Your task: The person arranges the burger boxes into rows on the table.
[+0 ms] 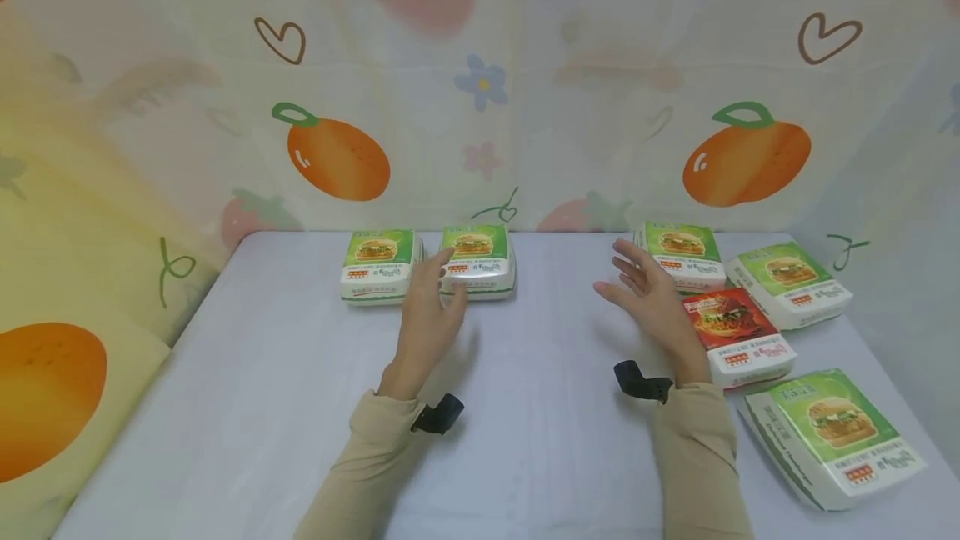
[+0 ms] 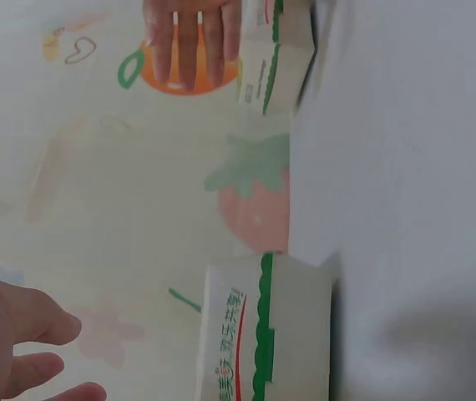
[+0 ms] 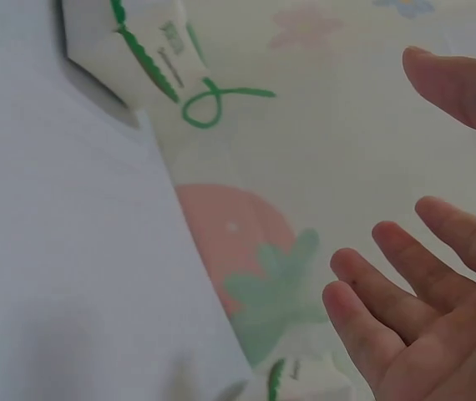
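Two green burger boxes stand side by side at the table's back edge, the outer box (image 1: 367,273) left of the inner box (image 1: 483,269). My left hand (image 1: 431,307) is raised before them, fingers extended and holding nothing. It overlaps the facing sides of both boxes in the head view. My right hand (image 1: 652,298) hovers beside a third green burger box (image 1: 690,252) and a red burger box (image 1: 738,336). Its fingers are spread and relaxed, with nothing in them, as the right wrist view shows of the same hand (image 3: 422,317).
Farther right on the white-covered table (image 1: 247,407) lie another green burger box (image 1: 791,282) and, nearer the front, a larger-looking green one (image 1: 840,432). A printed cloth (image 1: 525,148) with oranges hangs behind the back edge. Each wrist wears a black camera (image 1: 442,415).
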The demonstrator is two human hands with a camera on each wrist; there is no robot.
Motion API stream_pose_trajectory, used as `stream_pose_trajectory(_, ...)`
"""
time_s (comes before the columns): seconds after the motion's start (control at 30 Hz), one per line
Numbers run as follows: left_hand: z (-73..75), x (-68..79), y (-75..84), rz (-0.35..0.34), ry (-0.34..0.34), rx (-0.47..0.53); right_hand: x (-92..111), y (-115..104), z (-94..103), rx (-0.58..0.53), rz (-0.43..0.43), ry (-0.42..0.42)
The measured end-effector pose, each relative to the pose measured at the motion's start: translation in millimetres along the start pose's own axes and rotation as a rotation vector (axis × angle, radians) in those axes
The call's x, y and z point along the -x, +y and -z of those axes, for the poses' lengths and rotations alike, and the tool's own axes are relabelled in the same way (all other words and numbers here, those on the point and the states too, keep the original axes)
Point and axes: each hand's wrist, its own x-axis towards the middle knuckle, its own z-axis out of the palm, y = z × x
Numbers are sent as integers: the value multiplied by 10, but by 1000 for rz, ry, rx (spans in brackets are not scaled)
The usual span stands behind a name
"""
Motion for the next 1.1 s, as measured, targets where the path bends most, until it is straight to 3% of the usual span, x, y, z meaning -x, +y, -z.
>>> stream_pose_trajectory(0.23, -135, 69, 93, -103, -29, 30, 97, 8, 173, 32, -39, 46)
stream_pose_trajectory(0.6, -336, 137, 273, -65, -183, 44, 210, -1, 457, 215, -63, 137)
stream_pose_trajectory(0.87, -489, 95, 349, -79, -265, 60, 246, 29, 607, 237, -98, 167)
stream_pose_trajectory(1.1, -669, 23, 387, -89, -331, 110, 239, 51, 705, 335, -156, 171)
